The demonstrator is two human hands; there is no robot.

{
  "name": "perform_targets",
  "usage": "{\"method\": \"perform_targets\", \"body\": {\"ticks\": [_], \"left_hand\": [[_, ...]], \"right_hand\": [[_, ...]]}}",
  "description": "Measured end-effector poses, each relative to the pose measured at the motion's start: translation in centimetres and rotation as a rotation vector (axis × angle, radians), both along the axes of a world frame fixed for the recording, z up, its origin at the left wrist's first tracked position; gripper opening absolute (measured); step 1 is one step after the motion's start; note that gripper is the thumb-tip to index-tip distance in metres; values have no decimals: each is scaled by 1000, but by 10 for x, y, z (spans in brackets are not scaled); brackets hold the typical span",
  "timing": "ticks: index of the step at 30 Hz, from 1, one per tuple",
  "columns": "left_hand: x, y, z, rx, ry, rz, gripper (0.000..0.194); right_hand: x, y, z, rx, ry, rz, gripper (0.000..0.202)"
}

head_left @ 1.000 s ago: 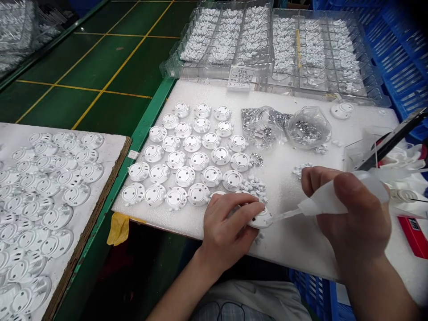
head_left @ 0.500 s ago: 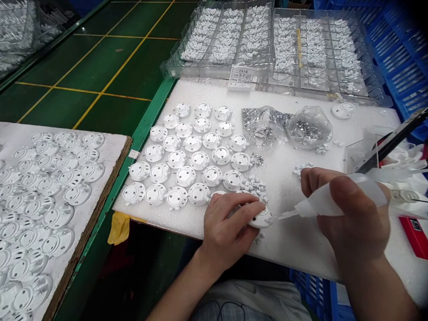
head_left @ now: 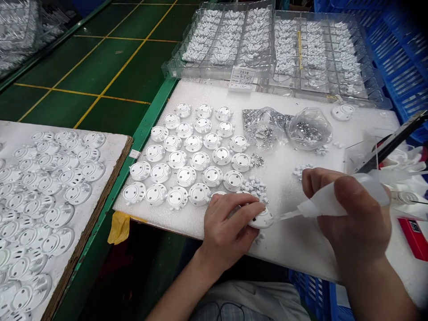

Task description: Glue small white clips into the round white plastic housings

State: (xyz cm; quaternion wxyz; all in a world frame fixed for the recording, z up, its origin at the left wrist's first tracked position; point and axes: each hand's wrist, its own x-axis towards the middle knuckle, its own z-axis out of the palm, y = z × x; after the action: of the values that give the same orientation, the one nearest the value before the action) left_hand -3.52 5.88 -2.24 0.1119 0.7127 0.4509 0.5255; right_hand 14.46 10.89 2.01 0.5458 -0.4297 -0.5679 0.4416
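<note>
Foam-topped desk [head_left: 290,243] across the middle of the frame, pale, grainy, faintly shiny, and all the action sits at its near edge. Bottom centre, the left hand [head_left: 224,227] has its fingers curled over one domed white disc [head_left: 262,220], most of it covered, only the right rim poking out. Right of centre, the right hand [head_left: 359,214] has its fingers wrapped round a soft, translucent squeeze bottle [head_left: 323,199], and look at that slim nozzle [head_left: 290,216], just beside the disc's rim! Contact there is too fine to call. Step in hand, by my reading: dispensing at that edge. It calls for a still disc, a steady tip, a light squeeze.

Just beyond, knobbly little white pieces [head_left: 254,187] in a loose heap; left of them, rows of glossy round discs [head_left: 186,176], dark-dotted, with small lugs at their edges. Further up, crinkled clear bags [head_left: 326,131] with glinting metal bits [head_left: 304,128] inside. Top of the frame: ribbed clear trays [head_left: 205,73] full of white parts, paper label [head_left: 243,79] in front. Upper left, a smooth green surface [head_left: 72,64] ruled in yellow; upper right, slotted blue crates [head_left: 394,49].
</note>
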Motion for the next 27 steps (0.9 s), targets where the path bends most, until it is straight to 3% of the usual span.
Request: {"method": "perform_targets", "body": {"ticks": [10,17,23,27], "left_hand": [[0,0,1,-1,0,-2,22],[0,-1,1,-2,4,6,22],[-1,0,0,1,10,2,25],[-1,-1,0,2,9,2,25]], "right_hand": [[1,3,-3,91,5,43,58],[1,1,-2,47,-9,26,60],[-3,-2,5,-106,52,-59,64],[0,1,3,-25,23,-8,61]]}}
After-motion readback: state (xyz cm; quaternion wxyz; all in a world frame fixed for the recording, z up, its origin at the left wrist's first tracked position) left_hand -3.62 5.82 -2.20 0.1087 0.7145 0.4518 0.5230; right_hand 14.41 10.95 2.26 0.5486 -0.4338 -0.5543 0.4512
